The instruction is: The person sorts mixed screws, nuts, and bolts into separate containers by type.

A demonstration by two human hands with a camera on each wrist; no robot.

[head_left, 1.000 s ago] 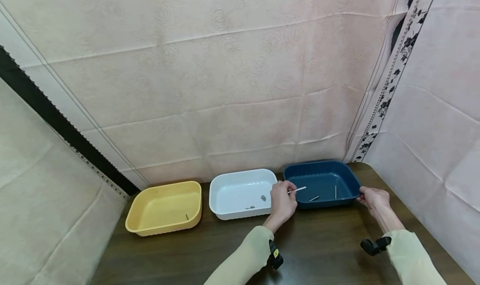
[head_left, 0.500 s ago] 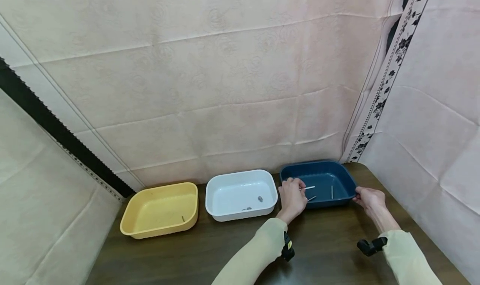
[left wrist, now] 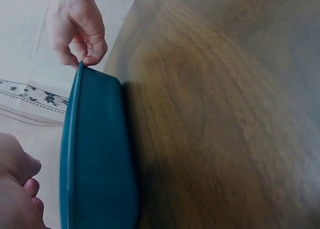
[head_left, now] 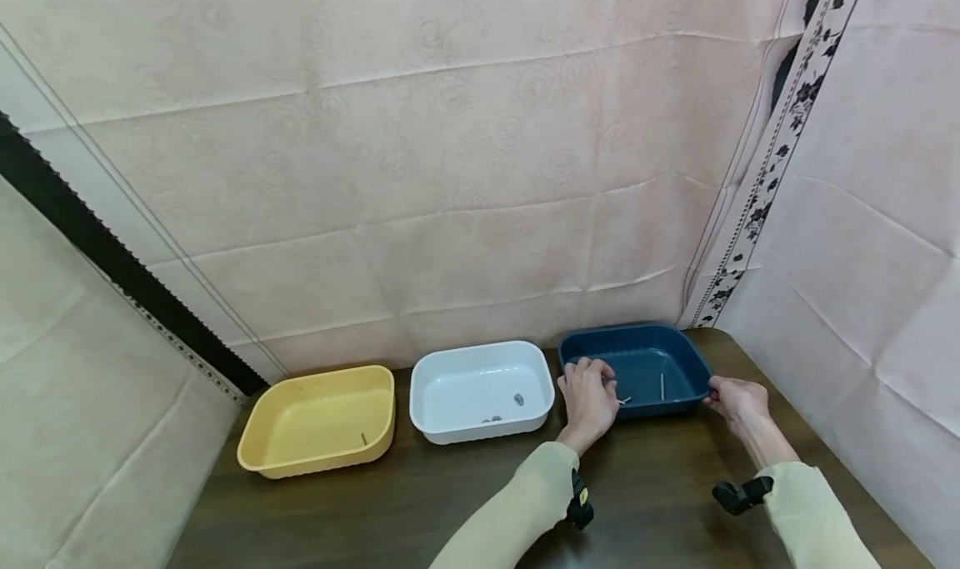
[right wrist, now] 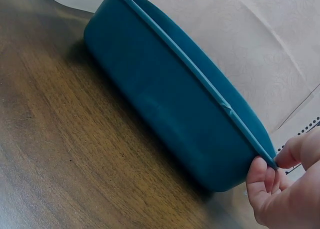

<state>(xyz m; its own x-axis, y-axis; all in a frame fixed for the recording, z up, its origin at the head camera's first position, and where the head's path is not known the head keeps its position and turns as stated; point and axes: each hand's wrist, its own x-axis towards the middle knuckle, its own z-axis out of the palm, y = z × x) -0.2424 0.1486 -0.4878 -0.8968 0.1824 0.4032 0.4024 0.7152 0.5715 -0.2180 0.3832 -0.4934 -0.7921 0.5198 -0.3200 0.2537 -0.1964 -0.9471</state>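
Note:
At the right rear of the table stands a dark blue plastic bin (head_left: 648, 365). My right hand (head_left: 738, 402) pinches its right front rim between thumb and fingers, plain in the right wrist view (right wrist: 287, 181). Over the bin's left front corner is my left hand (head_left: 588, 398), fingers bent, with the thumb and fingertips (left wrist: 32, 176) close together above the rim in the left wrist view. Ends of thin pale sticks (head_left: 625, 401) show beside those fingers; I cannot tell whether one is still held. Another thin stick (head_left: 662, 386) lies in the bin further right.
Left of the blue bin stands a white bin (head_left: 480, 431) with several small grey pieces (head_left: 518, 399) inside. A yellow bin (head_left: 318, 469) at the left holds one short brownish piece (head_left: 363, 438). Patterned cloth (head_left: 450, 177) hangs behind and at both sides of the wooden table (head_left: 360, 519).
My left hand has moved right from the white bin's edge to over the blue bin. The pale stick that stuck out from its fingers no longer shows there. My right hand stays on the rim.

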